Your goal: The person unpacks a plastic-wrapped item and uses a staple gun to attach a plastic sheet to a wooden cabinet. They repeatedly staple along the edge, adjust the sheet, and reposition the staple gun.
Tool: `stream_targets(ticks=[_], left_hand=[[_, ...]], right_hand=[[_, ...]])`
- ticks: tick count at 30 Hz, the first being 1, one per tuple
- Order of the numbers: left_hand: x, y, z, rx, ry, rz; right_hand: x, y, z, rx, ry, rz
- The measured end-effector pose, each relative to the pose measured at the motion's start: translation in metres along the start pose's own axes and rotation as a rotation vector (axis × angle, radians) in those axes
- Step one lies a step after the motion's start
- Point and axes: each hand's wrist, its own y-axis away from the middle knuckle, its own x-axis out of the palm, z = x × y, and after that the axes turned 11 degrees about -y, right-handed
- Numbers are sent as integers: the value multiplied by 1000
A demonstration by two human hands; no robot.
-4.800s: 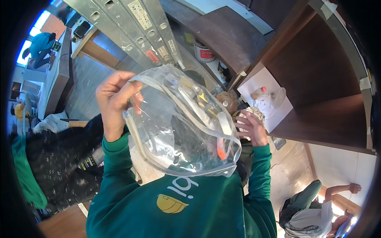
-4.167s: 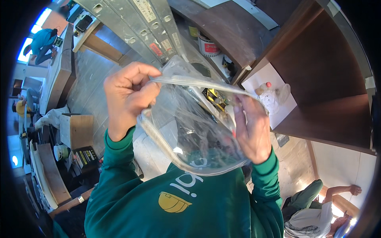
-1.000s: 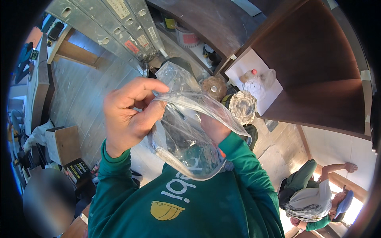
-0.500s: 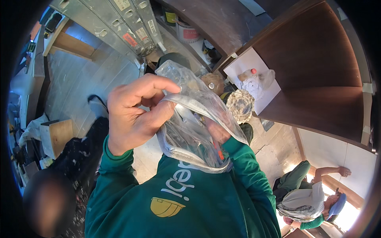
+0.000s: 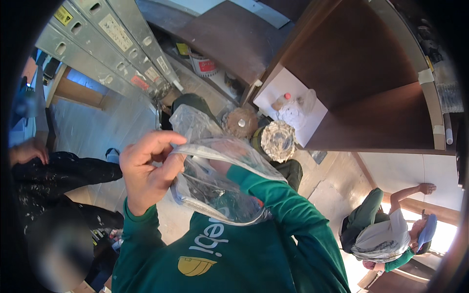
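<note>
A clear plastic bag [image 5: 210,188] with a pale woven edge band hangs before my chest, its mouth spread wide. My left hand [image 5: 149,166] pinches the band at the left side between thumb and fingers. Through that mouth my right hand [image 5: 222,155] reaches deep inside, as far as the green sleeve. Clear plastic covers it and blurs its fingers, so I cannot see whether it grips anything. A small red item [image 5: 257,201] lies low in the bag near my right forearm.
Beyond the bag stand a crusted round container [image 5: 278,141] and a brown, dusty round thing [image 5: 241,122]. A metal ladder [image 5: 115,41] leans at upper left; a dark wooden cabinet [image 5: 361,73] fills the upper right. A co-worker [image 5: 386,234] crouches at right, another person's dark-trousered legs [image 5: 68,173] are at left.
My right hand has pushed farther into the bag, away from me and to the left. My left hand keeps its pinch on the band. At left, another person's hand has come into view.
</note>
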Motion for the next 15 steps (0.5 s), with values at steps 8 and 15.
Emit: stream_targets(ticks=[8, 15], left_hand=[[1, -1, 4, 42, 27, 72], [4, -4, 8, 91, 55, 127]], right_hand=[[-8, 1, 11, 63, -72, 64], [-15, 6, 12, 69, -95, 99]])
